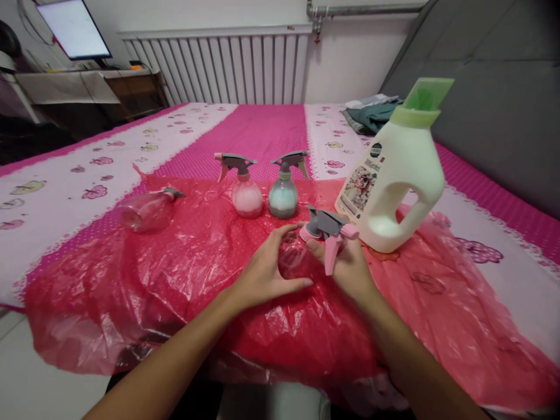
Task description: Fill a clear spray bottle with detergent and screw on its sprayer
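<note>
A clear spray bottle (292, 259) with a grey and pink trigger head (328, 224) is tilted between my two hands. My left hand (266, 265) cups its round body, fingertips at the far side and thumb stretched along the near side. At the neck, just under the trigger head, my right hand (347, 265) is closed; part of its fingers is hidden behind the head. Beyond them stand a spray bottle with pink liquid (247, 197) and one with bluish-green liquid (283, 198), both upright with trigger heads on.
A large pale green detergent jug (405, 169) stands close to my right hand. On the left a pink spray bottle (146, 210) lies on its side. Wrinkled red plastic sheeting (184, 280) covers the bed's near part. Folded clothes (371, 114) lie at the back right.
</note>
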{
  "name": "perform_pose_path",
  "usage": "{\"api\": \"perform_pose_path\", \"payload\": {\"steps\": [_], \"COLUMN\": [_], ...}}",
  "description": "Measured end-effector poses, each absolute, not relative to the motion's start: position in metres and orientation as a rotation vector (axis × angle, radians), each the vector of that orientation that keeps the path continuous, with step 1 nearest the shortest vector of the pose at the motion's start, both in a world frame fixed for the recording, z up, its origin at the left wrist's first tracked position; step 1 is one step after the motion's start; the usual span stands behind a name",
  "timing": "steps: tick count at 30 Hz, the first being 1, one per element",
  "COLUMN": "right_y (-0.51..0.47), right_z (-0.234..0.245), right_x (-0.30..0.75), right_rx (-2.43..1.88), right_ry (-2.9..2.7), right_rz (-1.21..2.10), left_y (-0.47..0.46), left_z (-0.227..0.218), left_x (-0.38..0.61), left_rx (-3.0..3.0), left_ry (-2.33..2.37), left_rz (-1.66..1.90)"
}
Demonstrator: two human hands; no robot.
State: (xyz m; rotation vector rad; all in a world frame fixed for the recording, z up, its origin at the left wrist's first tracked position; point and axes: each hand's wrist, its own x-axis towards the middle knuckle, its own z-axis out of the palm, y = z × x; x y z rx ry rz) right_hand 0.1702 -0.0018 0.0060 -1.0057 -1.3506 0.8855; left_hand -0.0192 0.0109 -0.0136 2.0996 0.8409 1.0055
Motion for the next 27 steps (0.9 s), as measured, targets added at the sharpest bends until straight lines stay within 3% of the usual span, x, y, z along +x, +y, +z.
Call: {"api": "perform_pose_path", "payload": {"steps": [8, 19, 27], "right_y": [-0.002, -0.012, -0.013], "right_z": [-0.009, -0.008, -0.007], "right_x": [0.175, 0.165, 0.165], "right_rx": [-1.002, -1.086, -0.996], "right_ry": [-1.58, -1.879, -1.899], "right_rz": [1.059, 0.983, 0.998], "left_y": [0.015, 0.006, 0.01], "left_z": [-0.016, -0.001, -0.01], "left_x": [-0.015, -0.028, -0.023], "left_rx": [1.823, 1.755, 1.762], "left_ry": [1.001, 0.918, 0.934], "left_rz": [1.326, 1.222, 1.366]}}
